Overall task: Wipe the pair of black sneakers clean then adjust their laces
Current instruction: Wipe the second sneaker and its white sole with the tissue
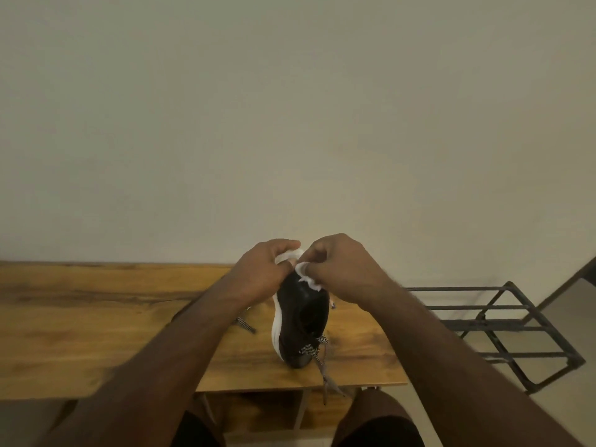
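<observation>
A black sneaker (301,317) with a white sole stands tilted on end above the wooden table (80,317). My left hand (263,272) grips its upper white end. My right hand (342,269) pinches a crumpled white wipe (310,280) against the sneaker's black side near the top. Black-and-white patterned laces (311,348) hang loose from the sneaker's lower part, and one end dangles past the table's front edge. Another bit of patterned lace (244,324) shows beside my left forearm, which hides whatever it belongs to.
A black metal rack (503,321) stands on the floor right of the table. A plain wall rises behind. My knees show below the table's front edge.
</observation>
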